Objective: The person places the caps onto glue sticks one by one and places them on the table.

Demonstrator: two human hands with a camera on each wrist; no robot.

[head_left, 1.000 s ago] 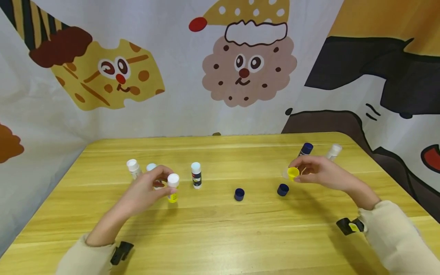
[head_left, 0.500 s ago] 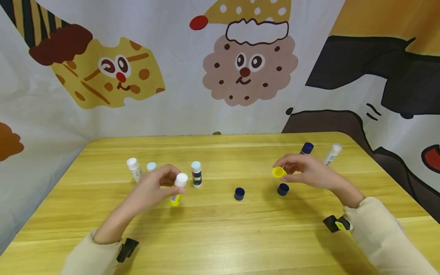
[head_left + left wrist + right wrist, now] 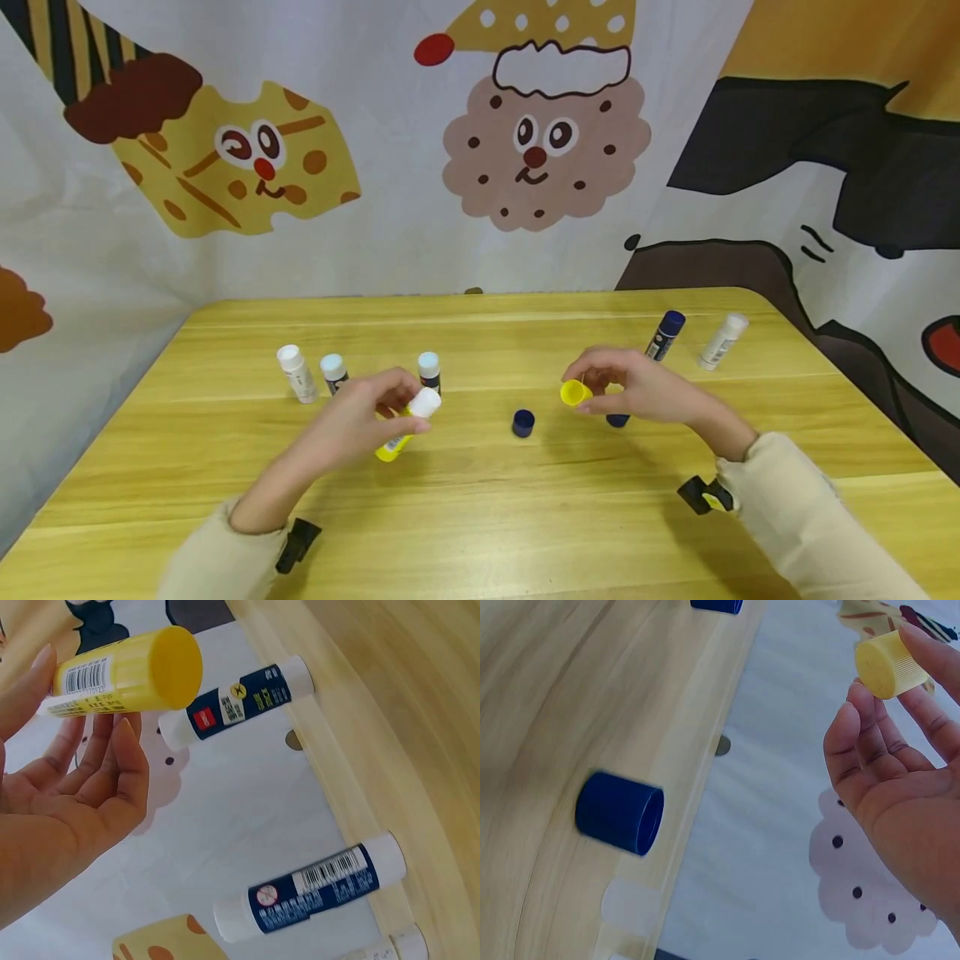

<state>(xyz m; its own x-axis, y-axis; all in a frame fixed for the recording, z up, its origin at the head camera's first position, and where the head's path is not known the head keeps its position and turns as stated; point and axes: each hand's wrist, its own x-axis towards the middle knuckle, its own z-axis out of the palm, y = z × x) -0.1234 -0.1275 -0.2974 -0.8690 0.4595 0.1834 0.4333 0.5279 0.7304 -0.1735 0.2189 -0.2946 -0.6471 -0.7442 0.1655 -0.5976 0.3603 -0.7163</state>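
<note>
My left hand (image 3: 360,421) pinches a yellow glue stick (image 3: 124,671) between thumb and fingers, over the left middle of the table. The stick tilts, its white top (image 3: 425,403) leaning toward the right hand. In the left wrist view its yellow base points toward the camera side. To the right, my right hand (image 3: 637,387) pinches a small yellow cap (image 3: 889,666) by its ribbed side. The head view shows the cap's hollow opening (image 3: 575,392) turned toward the left and front. A gap of table separates the glue stick and the cap.
One dark blue cap (image 3: 522,423) sits between the hands; another blue cap (image 3: 619,813) is partly behind the right hand. White-topped glue sticks (image 3: 297,375) stand at left. A blue-capped glue stick (image 3: 667,333) and a white glue stick (image 3: 723,342) stand at back right.
Both hands have moved toward each other: the left rightward, the right leftward with the yellow cap. The yellow glue stick has gone from upright to tilted.
</note>
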